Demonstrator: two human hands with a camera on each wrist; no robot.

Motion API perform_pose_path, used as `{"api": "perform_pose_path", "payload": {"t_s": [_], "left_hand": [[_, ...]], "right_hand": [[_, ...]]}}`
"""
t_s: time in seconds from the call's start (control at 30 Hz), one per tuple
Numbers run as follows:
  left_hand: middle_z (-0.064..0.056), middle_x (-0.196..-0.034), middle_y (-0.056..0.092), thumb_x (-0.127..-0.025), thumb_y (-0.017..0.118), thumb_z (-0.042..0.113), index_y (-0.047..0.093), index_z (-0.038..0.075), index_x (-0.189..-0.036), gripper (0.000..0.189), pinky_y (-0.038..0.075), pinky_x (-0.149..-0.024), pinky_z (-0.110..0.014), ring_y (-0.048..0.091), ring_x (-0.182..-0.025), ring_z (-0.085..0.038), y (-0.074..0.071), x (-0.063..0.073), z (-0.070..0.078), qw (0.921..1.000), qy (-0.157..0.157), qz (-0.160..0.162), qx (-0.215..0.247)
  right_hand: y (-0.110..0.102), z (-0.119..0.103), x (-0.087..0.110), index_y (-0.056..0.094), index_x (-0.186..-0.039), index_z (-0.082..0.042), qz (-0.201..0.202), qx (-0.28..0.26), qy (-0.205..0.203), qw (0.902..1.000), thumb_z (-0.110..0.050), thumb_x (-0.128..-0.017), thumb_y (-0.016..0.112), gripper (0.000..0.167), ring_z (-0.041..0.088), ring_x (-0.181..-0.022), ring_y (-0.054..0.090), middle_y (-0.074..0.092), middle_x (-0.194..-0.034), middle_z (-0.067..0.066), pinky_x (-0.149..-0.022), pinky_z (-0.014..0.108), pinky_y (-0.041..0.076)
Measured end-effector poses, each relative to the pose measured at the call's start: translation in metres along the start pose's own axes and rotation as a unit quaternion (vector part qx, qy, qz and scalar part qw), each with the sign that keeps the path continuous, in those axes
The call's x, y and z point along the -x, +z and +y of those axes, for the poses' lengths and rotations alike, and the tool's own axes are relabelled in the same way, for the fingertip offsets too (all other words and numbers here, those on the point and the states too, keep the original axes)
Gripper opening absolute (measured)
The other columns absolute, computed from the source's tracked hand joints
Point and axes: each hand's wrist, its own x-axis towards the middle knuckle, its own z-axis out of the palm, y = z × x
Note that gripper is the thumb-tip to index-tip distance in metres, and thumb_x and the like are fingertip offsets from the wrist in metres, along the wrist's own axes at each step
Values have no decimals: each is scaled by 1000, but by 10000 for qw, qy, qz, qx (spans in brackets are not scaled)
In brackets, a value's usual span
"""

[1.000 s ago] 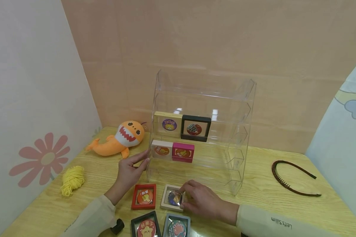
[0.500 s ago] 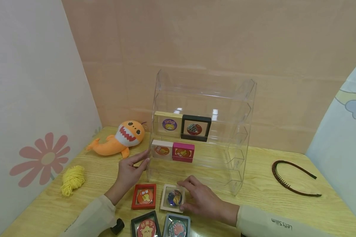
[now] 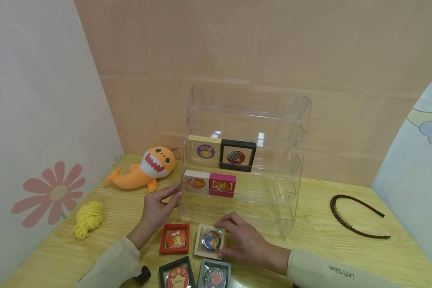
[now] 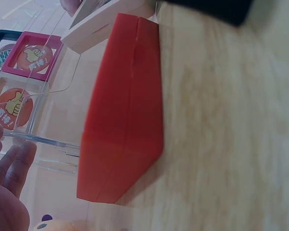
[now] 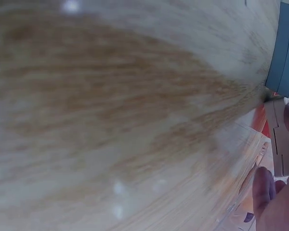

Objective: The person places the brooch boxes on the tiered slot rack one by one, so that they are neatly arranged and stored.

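Observation:
My left hand (image 3: 158, 210) pinches the left side panel of a clear acrylic display rack (image 3: 246, 205) between thumb and fingers. On the table in front of the rack, my right hand (image 3: 246, 242) holds a small beige frame (image 3: 198, 253) with a round blue badge (image 3: 211, 240) inside. Its index finger is at the frame's upper right corner, the thumb at the lower right. In the right wrist view, the fingers lie around the beige frame (image 5: 279, 139). A red frame (image 3: 174, 253) lies left of it, standing large in the left wrist view.
A dark green frame (image 3: 161, 276) and a grey-blue frame (image 3: 229, 276) lie nearer me. On the rack stand yellow (image 3: 203, 139), black (image 3: 253, 154), white (image 3: 198, 173) and pink (image 3: 223, 176) frames. An orange plush shark (image 3: 133, 180), yellow yarn (image 3: 89, 219) and a brown headband (image 3: 336, 216) lie around.
My right index finger has shifted up from the beige frame's face to its upper right corner, uncovering more of the badge. The left hand and rack have stayed put.

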Motion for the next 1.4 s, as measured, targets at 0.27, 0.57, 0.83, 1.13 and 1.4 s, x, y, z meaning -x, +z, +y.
{"api": "perform_pose_path", "payload": {"t_s": [0.27,0.57,0.83,1.13,1.4], "left_hand": [[-30,-103,63,-80,62,-20,62,-18,-108,27,57,-54,-32,63,-83,-46,0,0,-2,9999,122,10,24],[-29,-103,63,-81,63,-19,63,-17,-108,28,58,-54,-32,64,-82,-44,0,1,-2,9999,153,7,-5],[-28,-104,63,-82,63,-18,63,-16,-109,27,58,-55,-31,64,-84,-42,0,0,-3,10000,29,10,-14],[-28,-104,63,-82,63,-18,63,-16,-109,27,58,-55,-31,63,-84,-44,0,0,-3,10000,41,-7,5],[-28,-104,63,-81,63,-18,63,-17,-109,27,57,-55,-30,63,-84,-44,0,0,-3,10000,30,5,4]], "right_hand": [[0,3,-1,52,-125,-8,-158,-718,-227,9970,-23,-78,79,56,10,-95,56,54,-119,2,-74,18,53],[-1,7,0,54,-122,-10,123,-874,-422,9952,-15,-78,80,51,7,-88,56,54,-115,0,-69,17,54],[-3,8,0,61,-116,-10,560,-896,-919,9901,-7,-81,75,38,6,-82,58,59,-110,1,-67,15,54],[-4,9,1,67,-110,-4,968,-902,-1455,9805,-2,-82,72,28,8,-82,63,64,-106,5,-68,14,53],[-5,13,2,68,-102,-2,1168,-1196,-1508,9743,4,-76,75,27,12,-78,65,66,-99,10,-65,15,55]]}}
